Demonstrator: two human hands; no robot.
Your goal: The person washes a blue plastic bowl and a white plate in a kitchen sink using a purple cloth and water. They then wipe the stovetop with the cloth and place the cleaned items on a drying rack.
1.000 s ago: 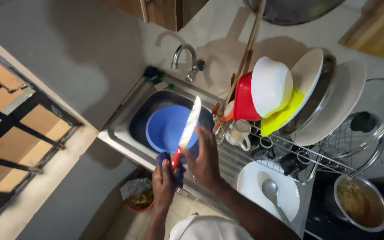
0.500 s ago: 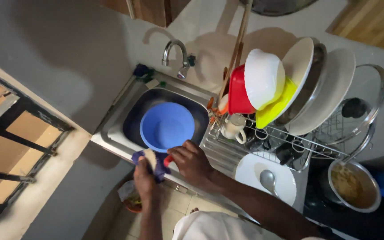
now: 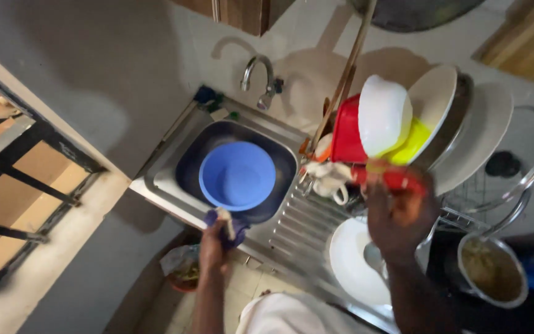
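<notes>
Now my right hand (image 3: 400,213) grips a red-handled knife (image 3: 390,179) above the dish rack (image 3: 465,219); my left hand (image 3: 214,238) clutches a sponge (image 3: 225,221) at the sink's (image 3: 162,179) front edge.

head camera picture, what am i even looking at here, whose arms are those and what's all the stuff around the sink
This is one picture from a camera worn on a person's head, looking straight down, so the two arms coming up from the bottom edge are that person's own. There is no machine here, only bare hands at a kitchen sink. The left hand is closed around a dark cloth at the sink's near rim. The right hand is raised over the drying rack and grips something with a red handle; it is too blurred to name for sure. In the sink sits a blue bowl, with the tap above it. The rack holds a white bowl, plates and a red cup. A white plate with a spoon lies on the drainboard, and a pot of food stands to the right.
</notes>
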